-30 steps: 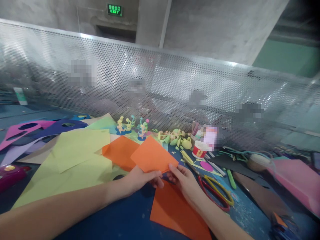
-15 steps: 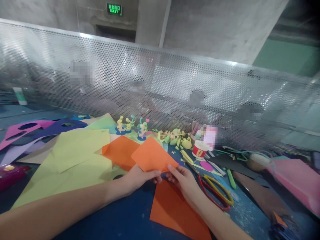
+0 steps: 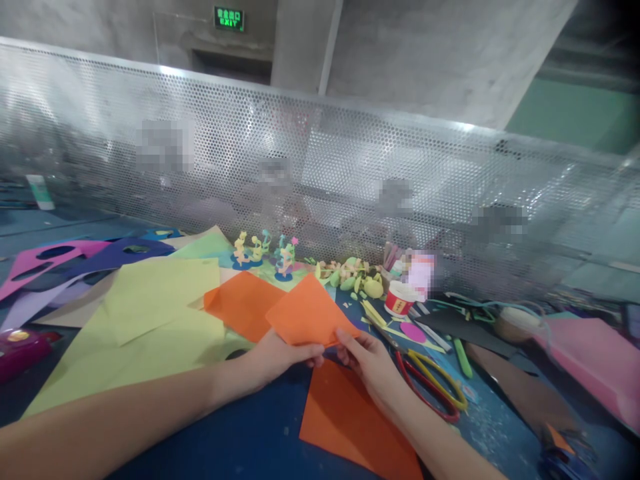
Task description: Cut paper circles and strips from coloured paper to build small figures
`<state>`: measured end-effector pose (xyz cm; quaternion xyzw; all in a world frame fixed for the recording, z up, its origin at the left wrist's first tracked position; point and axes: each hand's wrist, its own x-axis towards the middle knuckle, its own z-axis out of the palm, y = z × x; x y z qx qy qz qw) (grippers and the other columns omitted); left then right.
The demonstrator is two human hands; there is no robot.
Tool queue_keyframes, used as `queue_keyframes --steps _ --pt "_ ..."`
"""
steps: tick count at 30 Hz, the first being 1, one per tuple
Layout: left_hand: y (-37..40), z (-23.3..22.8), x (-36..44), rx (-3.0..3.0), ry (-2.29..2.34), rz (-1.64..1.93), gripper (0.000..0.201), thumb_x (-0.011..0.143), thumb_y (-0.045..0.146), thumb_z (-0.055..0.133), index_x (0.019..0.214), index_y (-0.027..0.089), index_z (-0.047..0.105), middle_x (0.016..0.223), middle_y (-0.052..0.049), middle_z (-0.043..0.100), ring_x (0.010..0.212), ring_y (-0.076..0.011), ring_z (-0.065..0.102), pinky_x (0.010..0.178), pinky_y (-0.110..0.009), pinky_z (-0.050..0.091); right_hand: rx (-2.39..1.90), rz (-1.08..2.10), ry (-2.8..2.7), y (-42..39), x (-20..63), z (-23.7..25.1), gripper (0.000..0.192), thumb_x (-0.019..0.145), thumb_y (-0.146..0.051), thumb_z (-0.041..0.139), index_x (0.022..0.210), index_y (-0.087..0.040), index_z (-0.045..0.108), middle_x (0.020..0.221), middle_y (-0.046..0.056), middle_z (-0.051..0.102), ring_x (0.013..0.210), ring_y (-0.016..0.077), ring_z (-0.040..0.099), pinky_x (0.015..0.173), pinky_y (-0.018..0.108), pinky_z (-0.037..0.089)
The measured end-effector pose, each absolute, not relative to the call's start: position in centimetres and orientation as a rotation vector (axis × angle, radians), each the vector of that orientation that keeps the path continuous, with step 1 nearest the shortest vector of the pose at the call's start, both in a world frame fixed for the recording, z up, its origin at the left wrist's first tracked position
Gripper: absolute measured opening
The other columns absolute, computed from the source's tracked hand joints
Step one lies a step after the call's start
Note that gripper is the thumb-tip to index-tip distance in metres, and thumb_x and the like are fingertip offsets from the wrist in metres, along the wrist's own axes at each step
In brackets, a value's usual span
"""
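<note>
Between my two hands a square of orange paper (image 3: 310, 310) is held up, tilted, above the table. My left hand (image 3: 283, 353) pinches its lower edge, thumb in front and the fingers partly hidden behind it. At the lower right corner, my right hand (image 3: 363, 353) grips the sheet between thumb and fingers. A darker orange sheet (image 3: 353, 423) lies flat under my right forearm. Another orange sheet (image 3: 243, 303) rests behind the held one, on the yellow-green paper (image 3: 160, 300). Scissors with red and yellow handles (image 3: 435, 387) lie just right of my right hand.
Small paper figures on blue bases (image 3: 283, 273), green and yellow paper pieces (image 3: 350, 273) and a red-white cup (image 3: 399, 300) stand towards a perforated metal screen (image 3: 225, 133). Brown paper (image 3: 515, 380), a green-handled tool (image 3: 463, 358) and pink paper (image 3: 595, 360) lie right. A magenta object (image 3: 23, 353) sits left.
The held orange paper has shifted slightly right and tilted a little, with its right corner moving outward. Both hands keep their grip and almost their place.
</note>
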<state>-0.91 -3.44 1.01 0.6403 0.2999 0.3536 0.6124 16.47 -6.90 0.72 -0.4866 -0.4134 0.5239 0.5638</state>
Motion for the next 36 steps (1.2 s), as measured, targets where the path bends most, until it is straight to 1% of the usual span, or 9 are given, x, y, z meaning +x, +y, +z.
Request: queue_keyframes --steps 6,12,17,20,24,27,33,36 --pt "-3.3 0.5 -1.1 1.391 0.647 0.82 0.026 0.074 0.037 0.063 0.08 0.013 0.066 0.069 -0.004 0.068 0.063 -0.0143 0.06 0.06 -0.024 0.046 -1.152 1.22 -0.975 -7.0 16.3 0.8 0.035 0.062 -0.046 0.072 0.056 -0.015 0.061 0.052 -0.001 0.056 0.048 0.0081 0.044 0.052 0.023 0.033" --pt "-3.3 0.8 -1.1 1.393 0.651 0.791 0.027 0.076 0.038 0.062 0.077 0.012 0.066 0.066 -0.005 0.067 0.062 -0.0152 0.061 0.059 -0.025 0.046 -1.182 1.194 -0.977 -6.8 16.5 0.5 0.033 0.061 -0.044 0.075 0.058 -0.015 0.059 0.05 -0.003 0.054 0.047 0.0075 0.042 0.049 0.021 0.03" --pt "-3.6 1.2 -0.9 1.378 0.685 0.795 0.023 0.068 0.036 0.07 0.074 0.013 0.065 0.064 -0.002 0.065 0.062 -0.0143 0.06 0.061 -0.026 0.047 -1.188 1.194 -0.981 -6.8 16.6 0.7 0.035 0.059 -0.045 0.075 0.055 -0.015 0.056 0.046 -0.004 0.052 0.044 0.0068 0.04 0.048 0.022 0.029" --pt "-3.5 1.0 -1.0 1.383 0.704 0.801 0.024 0.07 0.037 0.067 0.072 0.013 0.066 0.065 -0.003 0.066 0.063 -0.0145 0.06 0.062 -0.026 0.046 -1.19 1.201 -0.986 -6.9 16.6 0.9 0.035 0.058 -0.046 0.075 0.056 -0.015 0.058 0.047 -0.003 0.053 0.044 0.0071 0.041 0.047 0.022 0.029" --pt "-3.3 0.6 -1.1 1.36 0.672 0.824 0.025 0.071 0.037 0.066 0.075 0.012 0.066 0.067 -0.004 0.067 0.063 -0.0151 0.06 0.062 -0.026 0.046 -1.188 1.194 -0.978 -6.7 16.8 1.0 0.035 0.056 -0.046 0.076 0.063 -0.015 0.063 0.053 -0.002 0.058 0.048 0.0082 0.045 0.049 0.022 0.033" --pt "-3.1 0.5 -1.1 1.317 0.681 0.828 0.026 0.072 0.038 0.065 0.077 0.013 0.065 0.066 -0.004 0.067 0.063 -0.0152 0.061 0.063 -0.027 0.046 -1.191 1.185 -0.971 -6.4 17.0 1.1 0.037 0.053 -0.047 0.078 0.063 -0.015 0.062 0.057 -0.001 0.06 0.051 0.0082 0.048 0.051 0.022 0.036" --pt "-3.0 0.5 -1.2 1.261 0.68 0.793 0.029 0.073 0.04 0.064 0.076 0.011 0.064 0.063 -0.005 0.066 0.062 -0.0164 0.062 0.062 -0.028 0.046 -1.244 1.156 -1.0 -6.3 17.2 1.2 0.038 0.052 -0.048 0.078 0.058 -0.015 0.058 0.051 -0.002 0.057 0.046 0.0081 0.045 0.047 0.022 0.034" --pt "-2.8 1.0 -1.5 1.216 0.667 0.717 0.033 0.074 0.041 0.064 0.082 0.009 0.064 0.066 -0.007 0.067 0.064 -0.0172 0.064 0.065 -0.028 0.047 -1.265 1.132 -1.022 -6.3 17.3 1.0 0.039 0.053 -0.049 0.077 0.057 -0.016 0.056 0.049 -0.003 0.055 0.044 0.0078 0.044 0.046 0.022 0.032"
